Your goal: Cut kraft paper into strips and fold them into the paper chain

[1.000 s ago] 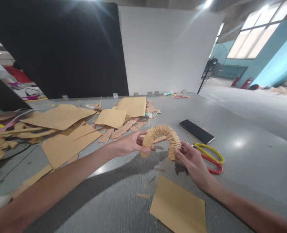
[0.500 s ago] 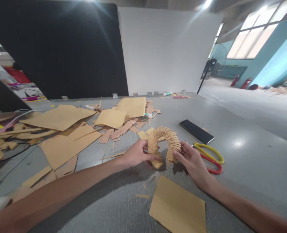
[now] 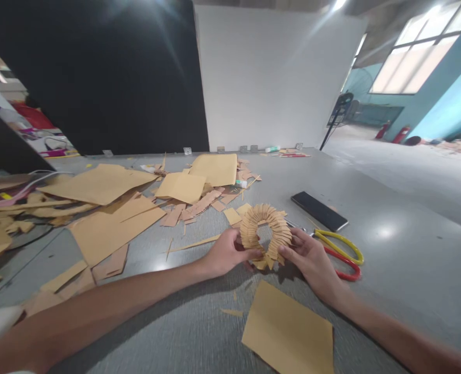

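Observation:
A folded strip of tan paper (image 3: 264, 215), pleated in many narrow overlapping layers, is curved into a ring between my hands. My left hand (image 3: 228, 253) grips its left end, thumb across the front and fingers partly hidden behind. On the other side my right hand (image 3: 306, 257) pinches the right end between thumb and fingers. The two ends meet or nearly meet at the bottom; whether they touch I cannot tell. Just right of my right hand lie scissors (image 3: 343, 244) with one yellow and one red handle. Below the ring is a square tan paper sheet (image 3: 288, 330).
A black phone (image 3: 319, 210) lies behind the scissors. Tan sheets (image 3: 113, 228) and brown scraps (image 3: 193, 208) spread over the left and middle of the grey table (image 3: 402, 270). A glue stick (image 3: 240, 184) lies by the scraps. Black and white panels (image 3: 273, 83) stand at the back.
The pleated paper has gone from an open arch to a nearly closed ring, its lower ends brought together by my hands. The view has shifted slightly.

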Motion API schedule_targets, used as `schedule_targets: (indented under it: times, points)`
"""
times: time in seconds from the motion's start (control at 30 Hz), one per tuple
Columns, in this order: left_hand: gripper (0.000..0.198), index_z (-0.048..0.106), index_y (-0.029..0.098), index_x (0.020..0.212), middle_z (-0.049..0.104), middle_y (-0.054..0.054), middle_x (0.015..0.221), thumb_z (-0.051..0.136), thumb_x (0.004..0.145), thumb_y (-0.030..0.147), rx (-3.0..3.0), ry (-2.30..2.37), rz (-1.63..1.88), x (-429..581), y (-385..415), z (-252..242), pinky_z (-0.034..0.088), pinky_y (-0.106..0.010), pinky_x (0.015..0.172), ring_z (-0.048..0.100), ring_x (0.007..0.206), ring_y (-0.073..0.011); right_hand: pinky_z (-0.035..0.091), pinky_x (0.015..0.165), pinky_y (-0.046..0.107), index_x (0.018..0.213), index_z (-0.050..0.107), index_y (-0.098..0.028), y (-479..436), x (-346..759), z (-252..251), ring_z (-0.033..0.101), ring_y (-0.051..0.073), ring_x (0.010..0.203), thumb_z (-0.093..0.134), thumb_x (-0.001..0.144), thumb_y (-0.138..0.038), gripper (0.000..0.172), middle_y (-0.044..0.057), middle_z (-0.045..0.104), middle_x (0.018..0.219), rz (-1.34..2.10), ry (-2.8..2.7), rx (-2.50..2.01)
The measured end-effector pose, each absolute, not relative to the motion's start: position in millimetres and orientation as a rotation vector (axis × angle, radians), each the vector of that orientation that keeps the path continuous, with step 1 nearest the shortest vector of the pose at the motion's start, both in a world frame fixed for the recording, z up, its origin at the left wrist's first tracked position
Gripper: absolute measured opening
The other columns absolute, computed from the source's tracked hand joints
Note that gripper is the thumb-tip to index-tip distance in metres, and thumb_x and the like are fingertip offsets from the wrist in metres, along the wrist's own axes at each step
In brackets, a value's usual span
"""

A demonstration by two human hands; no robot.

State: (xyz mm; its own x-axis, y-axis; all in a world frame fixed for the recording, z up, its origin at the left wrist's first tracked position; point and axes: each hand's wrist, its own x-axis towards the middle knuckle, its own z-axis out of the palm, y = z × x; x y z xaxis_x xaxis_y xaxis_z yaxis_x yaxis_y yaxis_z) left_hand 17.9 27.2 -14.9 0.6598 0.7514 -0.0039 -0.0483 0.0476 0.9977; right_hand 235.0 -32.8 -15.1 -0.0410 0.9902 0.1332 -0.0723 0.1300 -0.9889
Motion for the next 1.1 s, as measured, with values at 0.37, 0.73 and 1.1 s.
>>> schedule_targets:
  times: [0.37,0.73,1.1]
  points:
    - [0.053,0.053,0.015,0.113,0.074,-0.007,0.086,0.082,0.080,0.044,1.372,0.586,0.685,17,25,-16,0.061,-0.032,0.060,0.074,0.069,-0.0216,0.062,0.073,0.031,0.115,0.065,-0.022,-34,236,-14,0.075,0.023,0.089,0.086,0.079,-0.034,0.044,0.007,0.078,0.106,1.269,-1.295,-1.003]
    - [0.049,0.055,0.015,0.124,0.070,-0.013,0.108,0.076,0.088,0.040,1.343,0.445,0.680,16,12,-10,0.060,-0.033,0.075,0.073,0.089,-0.0211,0.062,0.088,0.037,0.115,0.068,-0.022,-37,234,-17,0.074,0.027,0.100,0.088,0.077,-0.034,0.044,0.006,0.078,0.110,1.238,-1.371,-1.032]
    - [0.063,0.051,0.014,0.124,0.071,-0.012,0.104,0.088,0.076,0.031,1.306,0.477,0.633,15,17,-11,0.059,-0.034,0.072,0.072,0.080,-0.0196,0.060,0.094,0.042,0.118,0.064,-0.022,-40,230,-15,0.072,0.028,0.108,0.085,0.079,-0.034,0.046,0.009,0.075,0.119,1.178,-1.486,-1.114]
